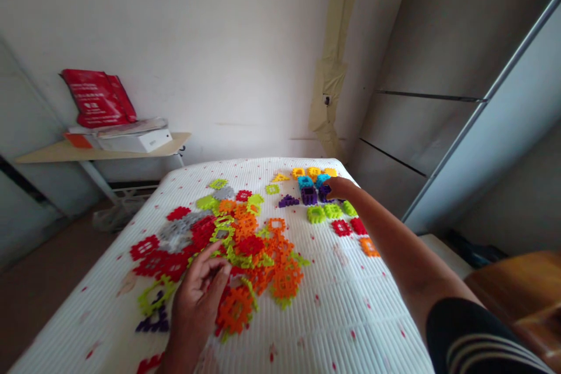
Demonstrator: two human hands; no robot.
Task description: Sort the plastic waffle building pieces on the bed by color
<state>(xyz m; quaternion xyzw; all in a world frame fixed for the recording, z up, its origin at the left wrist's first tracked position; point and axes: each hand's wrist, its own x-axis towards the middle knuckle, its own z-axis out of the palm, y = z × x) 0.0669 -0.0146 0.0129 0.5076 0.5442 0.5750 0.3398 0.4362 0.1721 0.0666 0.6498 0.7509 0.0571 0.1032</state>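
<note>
At the far right of the bed-like surface, my right hand [342,189] has its fingers closed on a dark purple interlocking toy block [324,193]. Beside it stands another purple block [309,196], with blue blocks [305,182] just behind. My left hand [197,298] hovers over the near edge of a loose pile, fingers loosely curled and apart, with nothing seen in them. In that pile lie orange pieces [287,279], red pieces [204,232], lime-green pieces [223,234] and grey pieces [177,234]. A purple triangular piece [160,318] lies left of my left wrist.
Yellow pieces [313,173] are lined up at the back, and lime-green blocks [316,214], red pieces [342,227] and an orange piece [369,247] sit nearer on the right. A white ribbed cover [337,315] lies beneath. A side table [48,152] holds a red bag [99,99].
</note>
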